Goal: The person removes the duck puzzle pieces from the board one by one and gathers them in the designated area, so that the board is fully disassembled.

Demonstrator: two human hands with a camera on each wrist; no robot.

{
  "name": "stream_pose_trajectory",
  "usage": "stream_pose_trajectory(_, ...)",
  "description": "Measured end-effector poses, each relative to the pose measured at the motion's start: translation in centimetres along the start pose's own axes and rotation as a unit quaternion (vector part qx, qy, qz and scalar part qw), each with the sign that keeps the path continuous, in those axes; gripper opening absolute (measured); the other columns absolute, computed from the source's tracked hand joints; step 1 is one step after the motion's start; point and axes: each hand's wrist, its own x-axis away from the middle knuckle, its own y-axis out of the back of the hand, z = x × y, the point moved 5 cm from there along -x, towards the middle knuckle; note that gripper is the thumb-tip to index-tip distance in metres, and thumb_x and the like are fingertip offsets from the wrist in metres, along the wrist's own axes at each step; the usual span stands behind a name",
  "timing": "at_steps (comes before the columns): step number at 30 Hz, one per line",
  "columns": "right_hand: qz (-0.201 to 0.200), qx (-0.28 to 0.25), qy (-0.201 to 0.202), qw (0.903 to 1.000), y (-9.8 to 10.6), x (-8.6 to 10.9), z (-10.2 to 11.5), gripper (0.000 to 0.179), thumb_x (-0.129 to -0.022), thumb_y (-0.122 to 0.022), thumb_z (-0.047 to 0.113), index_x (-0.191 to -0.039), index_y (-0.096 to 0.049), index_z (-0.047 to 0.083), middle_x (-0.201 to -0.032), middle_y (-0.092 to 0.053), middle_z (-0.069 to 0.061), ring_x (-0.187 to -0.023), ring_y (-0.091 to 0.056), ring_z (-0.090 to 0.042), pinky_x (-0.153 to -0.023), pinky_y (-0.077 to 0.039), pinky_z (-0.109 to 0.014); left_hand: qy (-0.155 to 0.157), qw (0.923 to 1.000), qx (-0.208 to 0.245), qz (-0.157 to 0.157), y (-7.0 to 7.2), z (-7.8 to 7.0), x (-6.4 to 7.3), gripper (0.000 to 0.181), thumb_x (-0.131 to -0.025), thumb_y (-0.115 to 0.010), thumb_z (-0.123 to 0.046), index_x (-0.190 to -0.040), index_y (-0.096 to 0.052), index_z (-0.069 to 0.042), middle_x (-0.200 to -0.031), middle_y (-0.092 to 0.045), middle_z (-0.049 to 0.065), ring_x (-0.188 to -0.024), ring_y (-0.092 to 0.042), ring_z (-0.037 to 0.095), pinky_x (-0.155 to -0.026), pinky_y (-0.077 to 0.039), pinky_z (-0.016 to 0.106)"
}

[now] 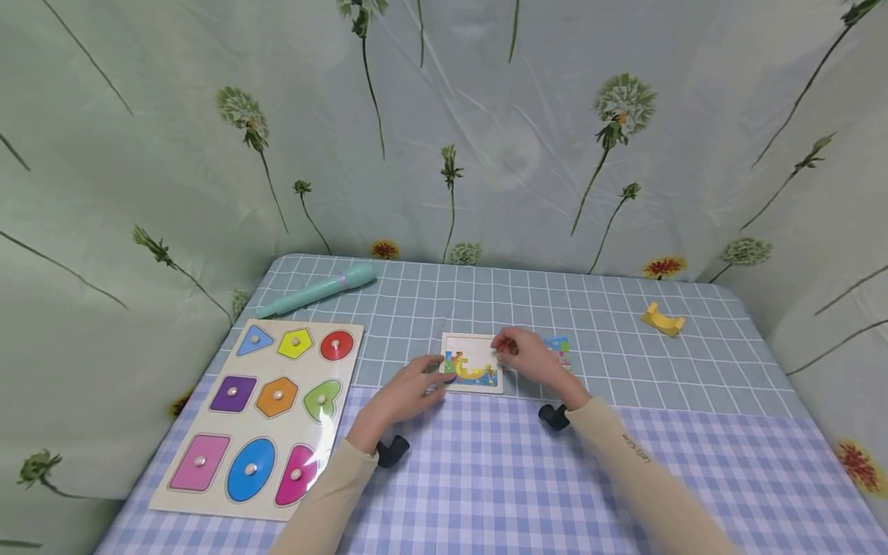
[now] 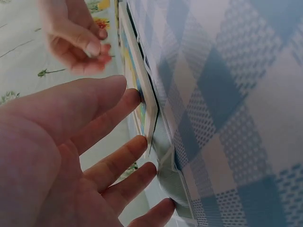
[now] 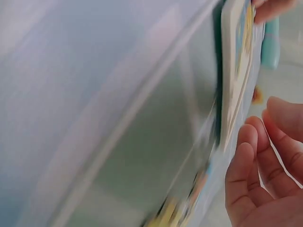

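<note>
A small jigsaw puzzle board with a pale wooden frame lies mid-table; a yellow picture fills its lower part, and bare wood shows above. At its left edge rests my left hand, fingers extended, with fingertips at the frame in the left wrist view. My right hand hovers over the board's right side with fingers loosely bent. In the right wrist view, no piece shows between the thumb and fingers. Colourful loose puzzle pieces lie just right of that hand, partly hidden by it.
A large shape board with knobbed coloured pieces lies at the left. Behind it is a teal stick-shaped object. A yellow curved block sits at the back right. A flower-printed curtain hangs behind the table.
</note>
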Motion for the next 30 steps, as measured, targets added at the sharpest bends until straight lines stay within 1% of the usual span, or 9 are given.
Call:
stream_pose_trajectory(2,0.019,-0.012,0.013,0.9997,-1.0,-0.5,0.7,0.014,-0.086,-0.061,-0.005,-0.1,-0.064,-0.004,-0.091,-0.063,-0.01,-0.079,-0.058,-0.02,-0.072,-0.049,-0.033,0.002,1.0,0.004,0.001,0.0,0.0,0.1,0.035,-0.095,-0.061,-0.02,-0.128,-0.062,-0.009,-0.141,-0.043,0.02,-0.129,-0.039,0.036,-0.104,-0.034,0.049)
stream_pose_trajectory(6,0.047,-0.003,0.025,0.9986,-2.8,-1.3,1.8,0.023,-0.086,-0.063,-0.004,-0.108,-0.065,-0.004,-0.099,-0.063,-0.011,-0.084,-0.059,-0.022,-0.075,-0.05,-0.034,0.005,1.0,0.005,-0.003,0.0,0.0,0.1,0.034,-0.095,-0.061,-0.02,-0.127,-0.063,-0.009,-0.141,-0.043,0.019,-0.129,-0.04,0.036,-0.103,-0.035,0.05)
stream_pose_trajectory(11,0.069,0.025,0.022,0.9971,-4.3,-2.0,2.5,0.027,-0.086,-0.062,-0.004,-0.113,-0.065,-0.003,-0.097,-0.057,-0.009,-0.086,-0.055,-0.022,-0.076,-0.048,-0.033,0.002,0.9999,0.004,-0.01,0.0,0.0,0.1,0.033,-0.094,-0.061,-0.02,-0.126,-0.064,-0.009,-0.139,-0.045,0.02,-0.128,-0.041,0.037,-0.102,-0.036,0.05)
stream_pose_trajectory(16,0.066,0.038,0.011,0.997,-4.8,-2.3,2.8,0.027,-0.085,-0.06,-0.005,-0.111,-0.066,-0.002,-0.092,-0.051,-0.006,-0.082,-0.05,-0.02,-0.075,-0.046,-0.032,0.004,0.9999,0.003,-0.011,0.0,-0.1,0.1,0.033,-0.094,-0.061,-0.019,-0.126,-0.064,-0.009,-0.139,-0.045,0.02,-0.127,-0.042,0.037,-0.101,-0.037,0.05)
stream_pose_trajectory(23,0.04,0.009,0.004,0.9991,-4.8,-2.7,2.8,0.021,-0.082,-0.058,-0.008,-0.1,-0.065,0.001,-0.091,-0.056,-0.006,-0.082,-0.053,-0.02,-0.074,-0.048,-0.033,0.014,0.9999,0.005,-0.008,0.1,-0.3,0.1,0.034,-0.094,-0.062,-0.019,-0.125,-0.065,-0.008,-0.139,-0.046,0.02,-0.126,-0.043,0.036,-0.101,-0.037,0.05)
stream_pose_trajectory(26,0.029,-0.005,0.0,0.9996,-4.7,-2.9,3.0,0.018,-0.084,-0.056,-0.009,-0.095,-0.064,0.003,-0.089,-0.059,-0.005,-0.08,-0.055,-0.02,-0.073,-0.049,-0.034,0.019,0.9998,0.008,-0.009,0.1,-0.3,0.1,0.034,-0.094,-0.062,-0.021,-0.126,-0.065,-0.009,-0.139,-0.046,0.019,-0.127,-0.043,0.036,-0.102,-0.036,0.049)
stream_pose_trajectory(30,0.024,-0.012,-0.004,0.9996,-4.7,-3.2,2.9,0.013,-0.087,-0.058,-0.006,-0.09,-0.061,0.006,-0.084,-0.06,-0.003,-0.076,-0.055,-0.017,-0.071,-0.048,-0.032,0.014,0.9998,0.009,-0.012,0.1,-0.3,0.1,0.033,-0.094,-0.062,-0.021,-0.125,-0.065,-0.009,-0.14,-0.045,0.019,-0.127,-0.042,0.036,-0.102,-0.036,0.049)
